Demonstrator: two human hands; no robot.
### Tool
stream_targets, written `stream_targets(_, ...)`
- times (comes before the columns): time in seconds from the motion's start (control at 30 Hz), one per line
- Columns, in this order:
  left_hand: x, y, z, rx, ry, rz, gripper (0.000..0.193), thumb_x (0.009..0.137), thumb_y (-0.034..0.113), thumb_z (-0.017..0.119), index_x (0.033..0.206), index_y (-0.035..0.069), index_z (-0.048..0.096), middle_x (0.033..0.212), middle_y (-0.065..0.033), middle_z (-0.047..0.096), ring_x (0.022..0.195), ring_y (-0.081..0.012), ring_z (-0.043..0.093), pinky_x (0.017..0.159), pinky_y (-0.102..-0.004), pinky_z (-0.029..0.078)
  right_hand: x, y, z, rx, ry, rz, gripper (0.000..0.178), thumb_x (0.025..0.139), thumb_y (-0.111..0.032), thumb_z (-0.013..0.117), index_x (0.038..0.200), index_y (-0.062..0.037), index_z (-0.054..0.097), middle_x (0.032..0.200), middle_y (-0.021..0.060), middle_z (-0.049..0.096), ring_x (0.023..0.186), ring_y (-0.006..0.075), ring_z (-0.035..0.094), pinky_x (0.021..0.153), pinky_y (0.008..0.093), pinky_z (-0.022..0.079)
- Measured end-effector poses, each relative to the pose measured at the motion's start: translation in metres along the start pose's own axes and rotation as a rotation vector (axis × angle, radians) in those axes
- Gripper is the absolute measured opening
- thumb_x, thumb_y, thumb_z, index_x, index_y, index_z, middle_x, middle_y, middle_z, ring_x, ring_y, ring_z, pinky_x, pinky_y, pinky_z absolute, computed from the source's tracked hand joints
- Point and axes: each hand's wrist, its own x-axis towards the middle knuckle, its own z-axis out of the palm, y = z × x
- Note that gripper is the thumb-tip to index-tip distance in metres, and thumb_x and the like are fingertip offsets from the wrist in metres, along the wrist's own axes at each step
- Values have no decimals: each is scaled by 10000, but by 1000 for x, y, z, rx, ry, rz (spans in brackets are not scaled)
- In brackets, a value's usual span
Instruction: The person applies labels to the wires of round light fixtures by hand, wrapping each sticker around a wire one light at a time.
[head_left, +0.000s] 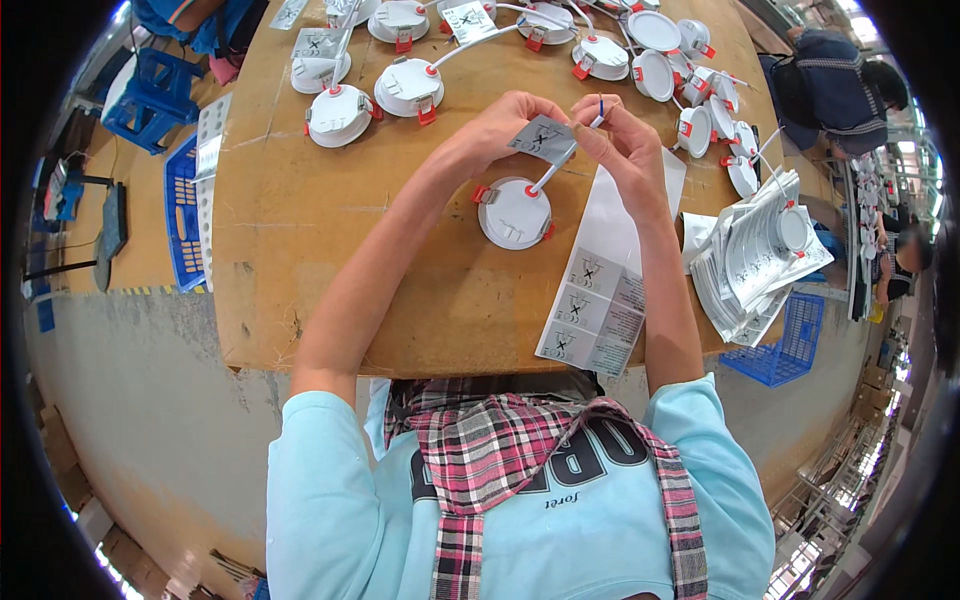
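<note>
A round white downlight [515, 218] with red-tipped spring clips lies on the table in front of me. Its white cable [553, 174] rises from a red grommet up to my hands. Between its fingers my left hand [508, 124] pinches a silver printed label [543, 140], which lies against the cable. My right hand [628, 150] is closed on the cable near its end, where a dark blue wire tip shows. Under my right forearm is a partly used label sheet [597, 305], white at the top with silver labels below.
Several more downlights [409, 87] with cables, some labelled, cover the far side of the wooden table [300, 250]. At the right edge a thick stack of label sheets [735, 270] carries another downlight [792, 230]. Blue crates [775, 345] and blue stools [150, 100] stand around; other people sit nearby.
</note>
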Motion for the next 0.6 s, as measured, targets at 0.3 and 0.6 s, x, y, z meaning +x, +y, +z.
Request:
stream_targets(0.3, 17, -9, -3, -6, -146, 46, 174, 803, 187, 661, 883, 36, 629, 820, -25, 658, 699, -63, 611, 640, -202, 488, -2, -3, 1, 107, -53, 65, 137, 829, -132, 662, 875, -12, 614, 875, 3, 534, 807, 95, 532, 745, 242, 413)
stream_targets(0.6, -8, 10, 12, 35, 119, 37, 173, 855, 220, 633, 904, 54, 627, 828, 16, 627, 734, -38, 573, 659, -204, 457, -6, -1, -7, 73, 27, -49, 118, 796, -124, 681, 831, -32, 616, 918, 7, 543, 919, 115, 499, 842, 265, 370)
